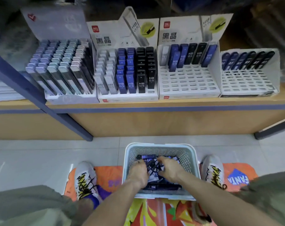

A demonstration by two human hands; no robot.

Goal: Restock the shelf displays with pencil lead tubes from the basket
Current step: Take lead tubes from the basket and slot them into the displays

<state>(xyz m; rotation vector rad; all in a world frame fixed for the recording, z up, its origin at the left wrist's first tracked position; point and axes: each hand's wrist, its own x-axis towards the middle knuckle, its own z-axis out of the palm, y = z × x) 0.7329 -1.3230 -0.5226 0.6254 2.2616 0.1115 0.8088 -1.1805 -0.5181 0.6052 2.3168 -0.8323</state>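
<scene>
- Both hands reach into the pale perforated basket (161, 148) on the floor.
- Left hand (138, 172) lies among the pencil lead tubes (152, 165), fingers curled; whether it grips any, I cannot tell.
- Right hand (168, 168) rests on the pile, fingers spread and relaxed.
- Four display boxes (189, 82) stand on the shelf (154, 106), the two right ones mostly unfilled.

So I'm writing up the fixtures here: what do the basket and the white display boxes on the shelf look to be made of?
The basket looks like moulded plastic, pale blue-grey and matte, judging by its regular perforated walls and rolled rim. The display boxes look like printed white cardboard: folded back panels with graphics, thin side walls and die-cut slot grids. Whether the card is glossy is unclear.
</scene>
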